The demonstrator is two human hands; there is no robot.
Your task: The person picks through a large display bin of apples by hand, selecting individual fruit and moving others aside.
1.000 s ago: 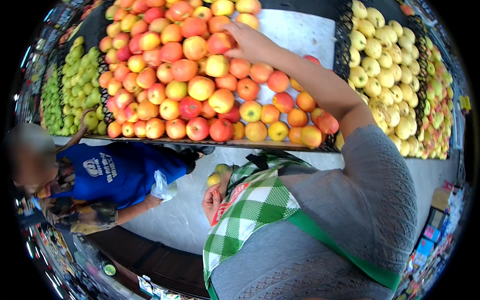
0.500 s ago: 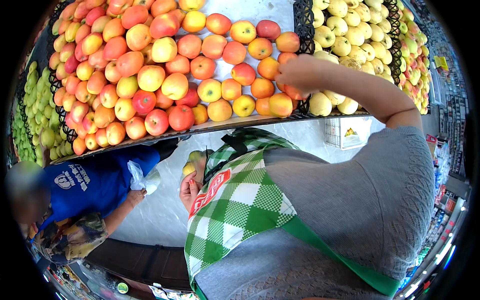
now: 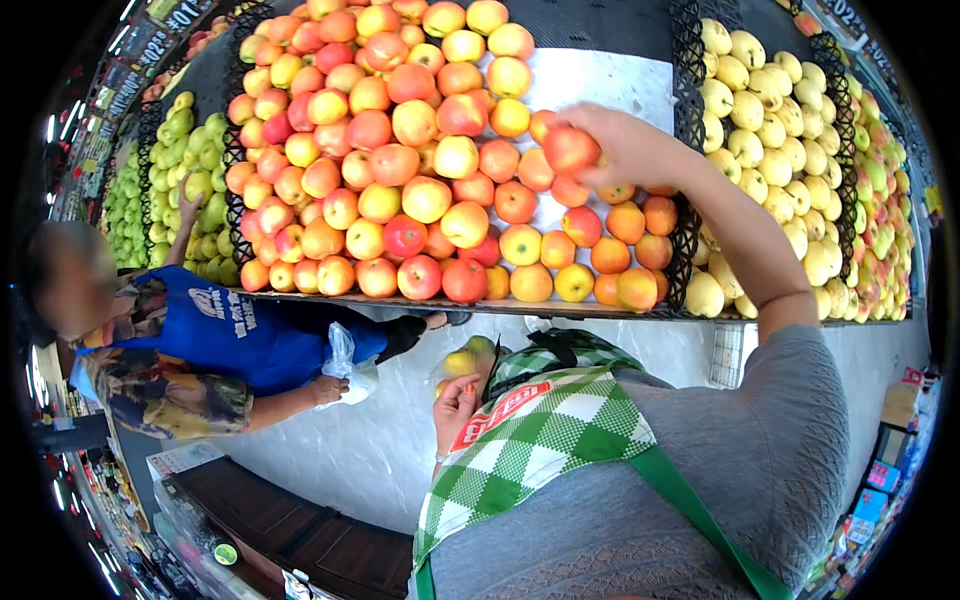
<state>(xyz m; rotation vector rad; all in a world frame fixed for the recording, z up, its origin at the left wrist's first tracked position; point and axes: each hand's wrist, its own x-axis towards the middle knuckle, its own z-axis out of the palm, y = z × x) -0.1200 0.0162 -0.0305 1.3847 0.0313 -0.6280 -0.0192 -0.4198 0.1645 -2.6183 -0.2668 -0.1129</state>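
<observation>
My right hand (image 3: 620,145) is closed round a red apple (image 3: 572,151), held just above the display of red and yellow apples (image 3: 395,165). Its fingertips are partly hidden behind the fruit. A bare white liner (image 3: 610,82) shows beside this hand, among the apples. Lower down, in front of my green checked apron (image 3: 540,430), my left hand (image 3: 457,403) has its fingers curled. It appears to grip a clear plastic bag (image 3: 465,360) with a few yellow-green fruits inside, though the grip itself is partly hidden.
Black lattice dividers (image 3: 688,150) separate the apples from pale yellow pears (image 3: 770,130) on the right. Green pears (image 3: 190,150) lie at far left. A co-worker in a blue apron (image 3: 235,335) holds a plastic bag (image 3: 345,365) and touches a green pear. A dark brown counter (image 3: 300,520) stands behind.
My right hand has come away from the divider's edge, leftward over the apples, and a red apple now shows in it. The view has shifted. The co-worker's hand now shows at the green pears.
</observation>
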